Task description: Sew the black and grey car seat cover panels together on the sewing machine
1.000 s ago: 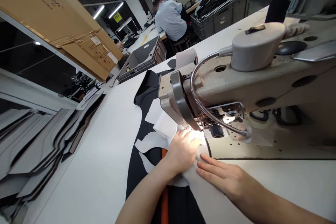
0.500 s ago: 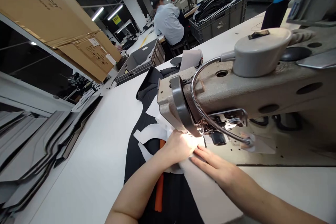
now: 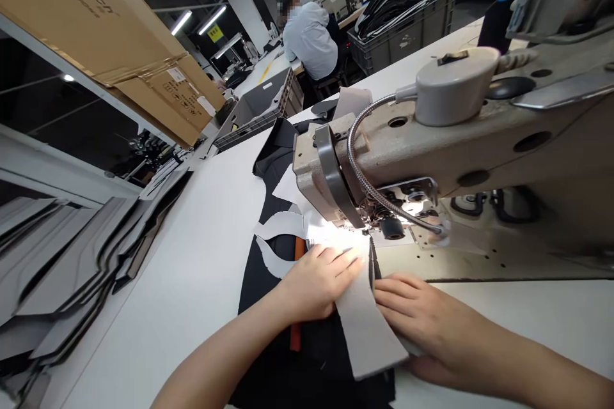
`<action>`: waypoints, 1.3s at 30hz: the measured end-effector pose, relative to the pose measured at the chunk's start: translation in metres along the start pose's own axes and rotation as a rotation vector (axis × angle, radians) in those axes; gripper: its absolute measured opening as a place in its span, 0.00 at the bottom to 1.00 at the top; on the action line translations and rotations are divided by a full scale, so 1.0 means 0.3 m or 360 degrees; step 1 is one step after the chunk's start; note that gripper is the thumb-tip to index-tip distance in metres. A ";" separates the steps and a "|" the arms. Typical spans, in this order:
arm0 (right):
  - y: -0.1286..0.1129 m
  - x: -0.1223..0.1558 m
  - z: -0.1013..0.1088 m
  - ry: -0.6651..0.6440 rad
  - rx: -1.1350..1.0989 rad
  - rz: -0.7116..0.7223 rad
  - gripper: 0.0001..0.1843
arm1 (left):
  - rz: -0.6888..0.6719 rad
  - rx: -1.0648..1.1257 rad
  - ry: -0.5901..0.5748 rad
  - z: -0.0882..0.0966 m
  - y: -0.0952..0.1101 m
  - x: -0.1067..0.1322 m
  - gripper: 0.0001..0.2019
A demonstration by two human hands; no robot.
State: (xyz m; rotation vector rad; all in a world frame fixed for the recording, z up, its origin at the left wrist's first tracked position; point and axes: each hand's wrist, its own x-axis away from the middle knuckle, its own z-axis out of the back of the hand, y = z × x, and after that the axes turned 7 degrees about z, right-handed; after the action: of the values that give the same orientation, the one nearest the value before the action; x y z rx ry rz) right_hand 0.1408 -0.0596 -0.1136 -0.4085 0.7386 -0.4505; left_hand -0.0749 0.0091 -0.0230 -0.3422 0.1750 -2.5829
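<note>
A light grey fabric strip [image 3: 367,332] lies over black fabric [image 3: 311,377] and runs up to the needle area of a sewing machine [image 3: 330,185]. My left hand [image 3: 316,281] rests on the strip's left side, fingers laid over it just in front of the needle area. My right hand [image 3: 426,319] is at the strip's right edge with fingers stretched out; its thumb is partly hidden. White curved pieces [image 3: 281,225] sit on the black fabric, left of the machine head. An orange-red bar-shaped thing [image 3: 295,337] is partly covered by my left hand and forearm.
Stacked grey and black panels [image 3: 91,262] lie at the left. A cardboard box [image 3: 96,19] stands above them. Behind the machine are a grey crate [image 3: 268,108], a second crate [image 3: 407,32] with black pieces, and a seated person [image 3: 311,41] in a light shirt.
Both hands have come back from the needle area towards me and moved apart. My right hand has gone from on top of the strip to its right edge. The strip has shifted slightly.
</note>
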 end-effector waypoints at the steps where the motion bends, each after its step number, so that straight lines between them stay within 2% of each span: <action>1: -0.009 -0.017 -0.015 0.0033 0.0020 0.0045 0.16 | 0.0008 0.0008 0.0054 -0.008 -0.002 -0.013 0.29; 3: -0.041 -0.073 -0.065 0.0129 0.0089 0.0047 0.11 | 0.0039 0.0184 0.0179 -0.021 0.001 -0.042 0.23; 6: -0.104 -0.188 -0.163 0.0223 0.0158 -0.0120 0.11 | 0.0110 0.0638 0.0314 -0.030 0.018 -0.069 0.17; 9: -0.136 -0.259 -0.226 0.0286 0.0199 -0.0193 0.11 | 0.0387 0.0991 0.0369 -0.042 0.033 -0.058 0.14; 12: -0.116 -0.211 -0.212 0.0290 0.0250 0.0023 0.07 | 0.0748 0.1255 0.0351 -0.064 0.037 -0.026 0.17; 14: -0.092 -0.140 -0.165 0.0278 0.0360 0.0215 0.03 | 0.0825 0.1335 0.0294 -0.076 0.037 -0.010 0.19; 17: -0.070 -0.062 -0.079 0.0362 0.0728 0.0401 0.08 | 0.0769 0.1366 0.0227 -0.083 0.040 -0.005 0.21; 20: -0.071 -0.057 -0.036 0.0556 0.0861 0.0520 0.10 | 0.0706 0.1396 0.0219 -0.082 0.046 -0.014 0.21; 22: -0.073 -0.070 -0.050 0.0583 0.0818 0.0561 0.07 | 0.0692 0.1390 0.0237 -0.080 0.049 -0.018 0.21; 25: -0.066 -0.073 -0.107 0.0439 0.0866 0.0454 0.13 | 0.0632 0.1202 0.0267 -0.077 0.050 -0.018 0.20; 29: -0.049 -0.052 -0.154 0.0422 0.0897 0.0303 0.17 | 0.0191 0.0756 0.0359 -0.067 0.055 -0.025 0.18; 31: -0.050 -0.049 -0.149 0.0464 0.0858 0.0281 0.17 | 0.0089 0.0611 0.0370 -0.063 0.066 -0.033 0.17; 35: -0.068 -0.062 -0.120 0.0476 0.0780 0.0232 0.16 | 0.0125 0.0426 0.0416 -0.074 0.086 -0.049 0.20; 39: -0.061 -0.076 -0.109 0.0460 0.0806 0.0170 0.17 | 0.0038 0.0318 0.0517 -0.104 0.055 -0.072 0.22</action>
State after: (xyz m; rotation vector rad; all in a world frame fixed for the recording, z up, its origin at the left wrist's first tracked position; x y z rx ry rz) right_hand 0.0980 -0.0692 -0.1138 0.1746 0.8871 -0.5821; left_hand -0.0575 0.0079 -0.0606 0.1529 0.0337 -2.5888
